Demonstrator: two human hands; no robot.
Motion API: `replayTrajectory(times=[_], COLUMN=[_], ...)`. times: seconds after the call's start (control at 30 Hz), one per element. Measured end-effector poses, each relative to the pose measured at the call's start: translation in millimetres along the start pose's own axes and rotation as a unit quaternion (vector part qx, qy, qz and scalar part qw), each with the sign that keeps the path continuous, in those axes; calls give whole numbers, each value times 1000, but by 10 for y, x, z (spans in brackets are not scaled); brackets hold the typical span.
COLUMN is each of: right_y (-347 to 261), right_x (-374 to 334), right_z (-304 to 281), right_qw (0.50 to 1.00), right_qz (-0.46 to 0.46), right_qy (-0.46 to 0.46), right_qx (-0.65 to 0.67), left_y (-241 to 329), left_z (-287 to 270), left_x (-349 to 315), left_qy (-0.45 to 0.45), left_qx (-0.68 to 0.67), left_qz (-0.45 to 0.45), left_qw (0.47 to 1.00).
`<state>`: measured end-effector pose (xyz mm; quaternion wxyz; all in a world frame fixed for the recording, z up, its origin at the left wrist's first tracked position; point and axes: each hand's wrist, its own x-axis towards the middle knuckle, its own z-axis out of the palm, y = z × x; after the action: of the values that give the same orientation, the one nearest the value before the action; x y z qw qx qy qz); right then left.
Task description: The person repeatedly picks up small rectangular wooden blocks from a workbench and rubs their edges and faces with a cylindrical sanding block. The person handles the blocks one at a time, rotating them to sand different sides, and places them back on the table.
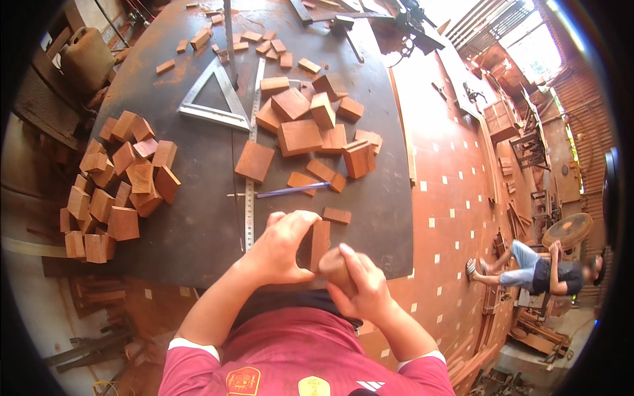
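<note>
A brown wood block is near the front of the dark desk, with the left hand curled around it. The right hand grips a second block just beside it. Past them are a small block, a blue pen and a ruler.

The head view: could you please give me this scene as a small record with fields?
Left hand: holds a block by the table's near edge
Right hand: holds a wooden piece, shape partly hidden
Left pile: wooden blocks, heaped on the table
Middle pile: wooden blocks, mostly right of the ruler
Other tools: metal triangle, blue pen
Background: another person, far right
</note>
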<state>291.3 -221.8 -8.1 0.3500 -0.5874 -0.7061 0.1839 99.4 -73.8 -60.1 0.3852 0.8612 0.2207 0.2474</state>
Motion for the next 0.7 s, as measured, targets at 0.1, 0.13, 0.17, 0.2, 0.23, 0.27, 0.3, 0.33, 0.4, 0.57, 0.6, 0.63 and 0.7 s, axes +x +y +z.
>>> replayTrajectory(times=[0.1, 0.13, 0.17, 0.2, 0.23, 0.27, 0.3, 0.33, 0.4, 0.57, 0.6, 0.63, 0.7], right_y=[147, 183, 177, 141, 90, 18, -48, -53, 10, 207, 189, 119, -30], right_x=[350, 419, 373, 315, 204, 60, -76, -118, 2, 254, 212, 94, -158], right_z=[62, 93, 104, 117, 107, 97, 84, 105, 77, 254, 292, 264, 266], right_qw=[999, 998, 998, 998, 999, 1000, 1000, 1000, 999, 992, 991, 992, 995], right_qz=[22, 29, 27, 23, 15, 7, 18, 23, 31, 65, 62, 69, 55], right_qy=[38, 54, 53, 56, 41, 26, 11, 14, 15, 108, 121, 100, 80], right_qx=[-18, 5, 0, -7, -1, 5, -1, 5, 20, 13, 16, 27, 32], left_y=[38, 33, 40, 51, 46, 33, 26, 26, 26, 42, 39, 37, 20], left_z=[-52, -55, -34, -44, -58, -69, -25, 8, -24, -12, -19, -33, -23], left_x=[31, 22, 8, 16, 27, 29, 23, 27, 36, 68, 57, 56, 48], left_qy=[-1, -8, -4, 0, 6, 4, 4, 3, 8, 6, 9, 9, 2], left_qx=[-10, -15, -15, -11, -7, -5, -7, -9, -12, -20, -18, -14, -15], left_qz=[-10, -21, -19, -14, -8, -8, -10, -12, -8, -13, -14, -11, -10], left_qw=[1000, 1000, 1000, 1000, 1000, 1000, 1000, 1000, 1000, 1000, 1000, 1000, 1000])
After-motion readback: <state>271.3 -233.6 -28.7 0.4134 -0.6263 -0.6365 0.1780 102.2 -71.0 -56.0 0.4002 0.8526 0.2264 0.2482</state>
